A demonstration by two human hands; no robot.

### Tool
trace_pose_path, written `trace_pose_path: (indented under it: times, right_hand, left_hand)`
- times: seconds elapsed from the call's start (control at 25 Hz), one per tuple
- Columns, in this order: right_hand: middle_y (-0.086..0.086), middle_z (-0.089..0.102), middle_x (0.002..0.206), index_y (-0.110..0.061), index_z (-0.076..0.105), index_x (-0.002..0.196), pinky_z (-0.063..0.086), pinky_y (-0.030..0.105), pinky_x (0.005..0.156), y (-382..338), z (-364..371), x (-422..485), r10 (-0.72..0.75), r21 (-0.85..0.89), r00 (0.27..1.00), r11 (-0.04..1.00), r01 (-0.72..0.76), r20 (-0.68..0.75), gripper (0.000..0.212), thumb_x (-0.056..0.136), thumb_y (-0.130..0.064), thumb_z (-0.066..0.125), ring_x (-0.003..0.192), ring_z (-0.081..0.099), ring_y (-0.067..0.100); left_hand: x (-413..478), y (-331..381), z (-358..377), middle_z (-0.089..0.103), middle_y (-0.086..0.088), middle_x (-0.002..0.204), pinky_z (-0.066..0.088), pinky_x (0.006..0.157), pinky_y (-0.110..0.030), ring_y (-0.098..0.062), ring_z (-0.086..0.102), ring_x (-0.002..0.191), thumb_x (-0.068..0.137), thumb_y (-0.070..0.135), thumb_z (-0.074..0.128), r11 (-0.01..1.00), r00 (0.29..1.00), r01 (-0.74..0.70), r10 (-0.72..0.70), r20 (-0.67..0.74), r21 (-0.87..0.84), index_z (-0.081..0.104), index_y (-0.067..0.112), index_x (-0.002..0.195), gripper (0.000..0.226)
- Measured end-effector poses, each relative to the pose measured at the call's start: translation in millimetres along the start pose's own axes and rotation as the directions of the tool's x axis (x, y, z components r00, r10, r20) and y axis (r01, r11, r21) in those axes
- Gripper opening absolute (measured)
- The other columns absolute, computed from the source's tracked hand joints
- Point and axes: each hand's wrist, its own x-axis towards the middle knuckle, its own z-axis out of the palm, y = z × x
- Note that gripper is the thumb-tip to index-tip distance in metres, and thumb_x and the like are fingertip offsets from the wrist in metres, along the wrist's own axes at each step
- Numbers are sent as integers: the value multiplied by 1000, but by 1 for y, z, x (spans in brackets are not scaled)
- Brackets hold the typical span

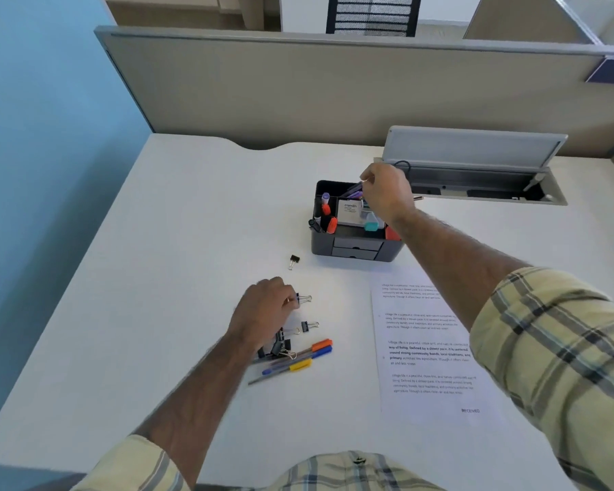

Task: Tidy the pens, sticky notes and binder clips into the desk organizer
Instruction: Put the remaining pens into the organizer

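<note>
A black desk organizer (355,248) stands mid-desk, holding markers, a white box and a teal item. My right hand (385,193) hovers over its back compartment, fingers closed on a purple pen (353,190) that slants into it. My left hand (265,310) rests on the desk with its fingertips pinched on a black binder clip (303,298). Another binder clip (310,326) lies just right of that hand, and a single clip (293,261) lies nearer the organizer. A heap of clips (280,347) and several pens (300,359) lie beside my left wrist.
A printed sheet of paper (429,349) lies right of the pens, under my right forearm. Behind the organizer an open cable hatch (475,178) is sunk into the desk. A grey partition (334,86) closes off the back edge, and a blue wall stands on the left.
</note>
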Motion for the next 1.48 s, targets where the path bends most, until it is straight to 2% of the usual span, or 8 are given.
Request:
trace_pose_path:
  times: [0.16,0.32,0.6,0.76,0.96,1.16,1.32,1.48]
  right_hand:
    - [4,67,112,-12,71,108,50,27,81,-4,0,-23,-99,88,979,989,116,-180,24,97,-10,50,95,61,15]
    - [3,69,107,-12,73,104,51,27,79,-3,-10,-46,-161,96,961,978,186,-224,25,96,-10,49,91,60,13]
    - [1,69,99,-14,73,100,55,34,77,16,-16,-81,-173,117,968,974,196,-184,22,96,-15,51,88,61,15]
    - [-2,72,99,-14,73,102,55,29,78,22,-10,-104,-179,146,982,972,186,-59,20,96,-15,54,88,64,13]
    - [-7,70,96,-17,72,103,53,19,66,16,-2,-118,-207,199,880,971,131,428,10,93,-16,69,84,67,8]
    - [5,75,84,-10,72,90,60,25,65,6,-28,-102,-189,454,911,891,2,367,5,88,-8,76,73,72,15]
    - [4,76,78,-8,71,88,63,30,68,-4,-39,-92,-213,449,899,893,20,383,7,85,-5,77,73,75,17]
    - [-1,72,73,-13,70,86,54,17,55,-7,-57,-66,-142,454,971,890,41,191,8,87,-7,74,60,67,4]
  left_hand:
    - [-18,35,31,59,3,100,39,85,-35,-17,55,95,86,60,62,973,962,-190,156,225,134,69,23,99,40]
    - [-27,49,51,57,-1,108,37,88,-37,-23,54,102,89,51,61,926,959,-193,109,261,323,63,18,108,38]
    - [-14,59,43,63,-3,106,47,84,-39,-25,58,102,90,37,67,985,975,-79,45,219,152,64,16,103,25]
    - [-5,62,35,67,2,88,42,70,-33,-20,58,93,90,38,68,1000,996,-13,11,88,18,67,21,92,17]
    - [21,80,-5,70,13,85,47,65,-28,-6,60,80,88,42,71,967,992,-53,23,-123,-249,75,31,94,13]
    - [40,89,-37,70,14,85,47,63,-23,-4,62,79,91,38,70,909,955,-163,48,-293,-383,75,27,98,14]
    - [55,90,-46,66,17,84,44,64,-22,-4,59,83,93,45,67,906,920,-200,42,-390,-374,72,28,97,18]
    - [51,90,-42,56,16,111,46,76,-19,-4,52,96,89,37,74,927,847,-136,-75,-527,-350,61,30,119,33]
